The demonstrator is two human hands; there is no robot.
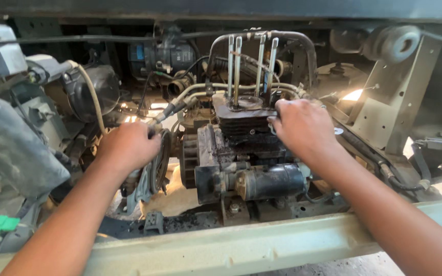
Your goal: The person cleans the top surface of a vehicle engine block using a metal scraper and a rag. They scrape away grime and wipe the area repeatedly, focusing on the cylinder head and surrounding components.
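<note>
Gripping the black finned cylinder (244,125), right hand (303,128); left hand (129,145) curled on cables (159,161).

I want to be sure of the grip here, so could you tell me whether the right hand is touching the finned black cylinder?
Touching. The head view shows the right hand resting on the cylinder's top right edge, with no gap visible.

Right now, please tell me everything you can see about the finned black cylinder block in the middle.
The cylinder block is black, ribbed metal, grimy and oily, standing upright in the engine bay. Four long bare studs rise from its flat open top. The right hand rests on its right upper edge. A dark cylindrical motor lies below it.
</note>
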